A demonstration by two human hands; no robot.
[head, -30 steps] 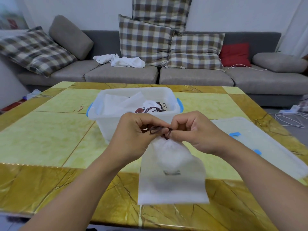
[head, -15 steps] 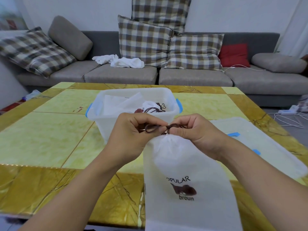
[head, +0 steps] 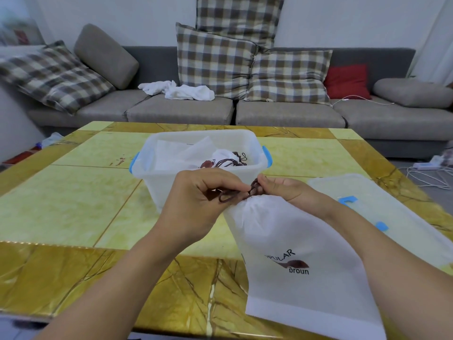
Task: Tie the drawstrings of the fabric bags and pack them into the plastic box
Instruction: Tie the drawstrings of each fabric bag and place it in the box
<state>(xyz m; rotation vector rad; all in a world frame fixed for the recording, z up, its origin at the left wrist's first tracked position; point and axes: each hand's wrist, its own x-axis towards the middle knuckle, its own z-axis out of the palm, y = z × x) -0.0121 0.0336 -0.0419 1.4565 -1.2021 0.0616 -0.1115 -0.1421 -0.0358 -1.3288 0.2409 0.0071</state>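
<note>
I hold a white fabric bag (head: 289,244) with brown print in front of me, its gathered neck raised and its body hanging toward the table's near edge. My left hand (head: 198,202) pinches a loop of the brown drawstring (head: 235,196). My right hand (head: 282,190) pinches the cord at the bag's neck. Just behind my hands stands the clear plastic box (head: 152,175) with blue latches. Inside it lie white fabric bags (head: 191,155) with tied brown cords.
The box's clear lid (head: 382,214) with blue clips lies on the yellow-tiled table (head: 63,197) to the right. Beyond the table is a grey sofa (head: 181,109) with checked cushions and white cloths. Cables (head: 426,175) lie on the floor at right.
The bag has swung up and toward me, so its printed side now shows. My hands have moved slightly apart, pulling the drawstring.
</note>
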